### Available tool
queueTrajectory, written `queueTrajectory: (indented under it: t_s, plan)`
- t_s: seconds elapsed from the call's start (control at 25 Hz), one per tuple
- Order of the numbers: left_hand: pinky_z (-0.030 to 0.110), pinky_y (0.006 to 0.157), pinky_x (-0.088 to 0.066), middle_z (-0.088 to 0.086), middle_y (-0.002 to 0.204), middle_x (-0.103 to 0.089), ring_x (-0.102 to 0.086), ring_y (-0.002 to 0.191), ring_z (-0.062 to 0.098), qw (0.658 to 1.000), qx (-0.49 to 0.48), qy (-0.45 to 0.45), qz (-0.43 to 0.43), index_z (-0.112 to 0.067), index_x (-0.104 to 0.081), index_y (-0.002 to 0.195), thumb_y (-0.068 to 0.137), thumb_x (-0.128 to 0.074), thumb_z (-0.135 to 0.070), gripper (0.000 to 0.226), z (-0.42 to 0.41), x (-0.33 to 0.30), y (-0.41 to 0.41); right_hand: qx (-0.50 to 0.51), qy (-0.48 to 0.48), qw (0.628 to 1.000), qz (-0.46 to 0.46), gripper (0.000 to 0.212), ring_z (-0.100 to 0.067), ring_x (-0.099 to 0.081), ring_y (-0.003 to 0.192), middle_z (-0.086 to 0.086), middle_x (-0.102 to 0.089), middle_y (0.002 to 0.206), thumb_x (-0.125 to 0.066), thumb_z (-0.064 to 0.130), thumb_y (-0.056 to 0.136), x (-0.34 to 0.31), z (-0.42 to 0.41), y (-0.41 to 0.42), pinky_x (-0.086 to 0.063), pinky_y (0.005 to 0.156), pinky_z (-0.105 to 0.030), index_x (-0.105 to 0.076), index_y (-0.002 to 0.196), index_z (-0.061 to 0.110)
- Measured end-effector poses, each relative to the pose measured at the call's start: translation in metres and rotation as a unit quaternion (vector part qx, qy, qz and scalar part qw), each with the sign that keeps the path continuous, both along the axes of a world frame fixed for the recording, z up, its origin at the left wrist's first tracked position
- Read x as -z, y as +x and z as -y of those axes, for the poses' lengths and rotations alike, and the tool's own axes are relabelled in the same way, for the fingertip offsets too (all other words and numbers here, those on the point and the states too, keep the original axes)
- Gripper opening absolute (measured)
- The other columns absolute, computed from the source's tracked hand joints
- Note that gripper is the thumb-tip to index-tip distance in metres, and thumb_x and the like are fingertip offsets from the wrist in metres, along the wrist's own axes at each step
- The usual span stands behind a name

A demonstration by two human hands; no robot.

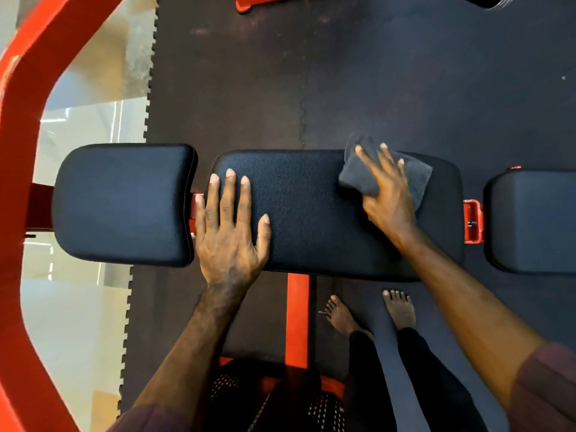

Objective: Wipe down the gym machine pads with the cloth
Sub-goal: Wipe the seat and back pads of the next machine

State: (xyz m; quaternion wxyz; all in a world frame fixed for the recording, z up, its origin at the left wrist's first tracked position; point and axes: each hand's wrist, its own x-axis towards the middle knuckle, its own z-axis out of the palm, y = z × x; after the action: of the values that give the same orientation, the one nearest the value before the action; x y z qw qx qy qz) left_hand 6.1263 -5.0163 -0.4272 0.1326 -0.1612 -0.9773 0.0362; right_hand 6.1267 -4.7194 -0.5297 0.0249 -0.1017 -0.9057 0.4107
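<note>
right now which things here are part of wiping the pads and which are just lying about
Job: cloth, pressed under the right hand; middle pad, with the left hand flat on it; left pad; right pad.
Just there: red frame; rubber floor mats.

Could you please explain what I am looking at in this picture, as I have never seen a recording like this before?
There is no robot here: a person wears a camera on the head, so the one picture looks down from above. Below is a gym machine with a red frame and three black pads in a row: the left pad, the middle pad and the right pad. The left hand rests flat on the middle pad's left end. The right hand presses a dark grey cloth onto its right end with spread fingers. The person's bare feet stand on the dark floor mats.
</note>
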Motion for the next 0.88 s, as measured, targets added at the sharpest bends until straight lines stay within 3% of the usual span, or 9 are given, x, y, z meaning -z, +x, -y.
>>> queueTrajectory:
  t_s: [0.08,0.24,0.32,0.4,0.48,0.68,0.88]
  plan:
    - [0.057,0.129,-0.022,0.010,0.174,-0.026,-0.018,0.163,0.030,1.000,-0.001,-0.002,-0.002,-0.014,-0.034,0.165,0.109,-0.046,-0.046,0.066,0.001,0.000,0.000,0.018,-0.006,1.000,0.014,0.105,-0.027,-0.017,0.162,-0.005,-0.034,0.170,-0.057,-0.010,0.064,-0.010,0.018,-0.014,-0.010,0.130,-0.060,-0.040,0.162,0.026]
    - [0.057,0.129,-0.022,0.011,0.174,-0.026,-0.018,0.163,0.031,1.000,0.000,0.000,0.000,-0.014,-0.035,0.165,0.109,-0.046,-0.046,0.066,0.000,-0.001,0.000,-0.148,0.012,0.988,-0.045,0.108,-0.024,-0.009,0.163,-0.003,-0.023,0.173,-0.054,-0.002,0.058,0.001,0.004,0.042,-0.009,0.129,-0.063,-0.038,0.163,0.021]
    - [0.057,0.129,-0.023,0.011,0.174,-0.026,-0.018,0.163,0.031,1.000,-0.003,-0.007,-0.002,-0.014,-0.035,0.165,0.109,-0.046,-0.046,0.066,0.000,-0.001,0.000,-0.096,0.004,0.995,-0.031,0.106,-0.025,-0.013,0.163,-0.005,-0.027,0.171,-0.055,-0.005,0.061,0.009,-0.010,0.046,-0.010,0.128,-0.064,-0.039,0.162,0.023]
    - [0.057,0.129,-0.022,0.010,0.174,-0.025,-0.017,0.163,0.031,1.000,0.000,-0.007,-0.002,-0.014,-0.034,0.165,0.109,-0.045,-0.047,0.066,0.001,-0.001,-0.001,0.025,-0.013,1.000,0.008,0.102,-0.027,-0.020,0.161,-0.007,-0.035,0.169,-0.057,-0.010,0.066,0.005,-0.002,0.015,-0.012,0.129,-0.062,-0.042,0.161,0.025]
    - [0.057,0.129,-0.021,0.010,0.174,-0.025,-0.017,0.163,0.030,1.000,0.004,-0.005,-0.003,-0.013,-0.033,0.166,0.110,-0.044,-0.047,0.066,0.002,0.000,0.000,0.068,-0.015,0.997,0.022,0.099,-0.028,-0.022,0.160,-0.006,-0.038,0.168,-0.055,-0.005,0.067,-0.007,0.015,-0.012,-0.013,0.129,-0.062,-0.043,0.160,0.025]
    - [0.057,0.129,-0.023,0.009,0.174,-0.025,-0.017,0.163,0.030,1.000,0.003,0.004,-0.002,-0.011,-0.032,0.166,0.110,-0.045,-0.046,0.067,0.001,-0.001,0.000,-0.135,0.020,0.990,-0.045,0.107,-0.022,-0.009,0.163,-0.005,-0.025,0.173,-0.054,-0.003,0.060,0.009,-0.003,0.045,-0.010,0.129,-0.061,-0.037,0.163,0.022]
    - [0.059,0.129,-0.022,0.010,0.174,-0.025,-0.017,0.163,0.031,1.000,0.014,0.009,0.005,-0.010,-0.029,0.166,0.110,-0.046,-0.045,0.068,0.001,-0.002,-0.002,0.064,-0.009,0.997,0.042,0.102,-0.029,-0.019,0.161,-0.006,-0.036,0.169,-0.057,-0.008,0.067,0.005,-0.007,-0.002,-0.012,0.129,-0.062,-0.041,0.161,0.027]
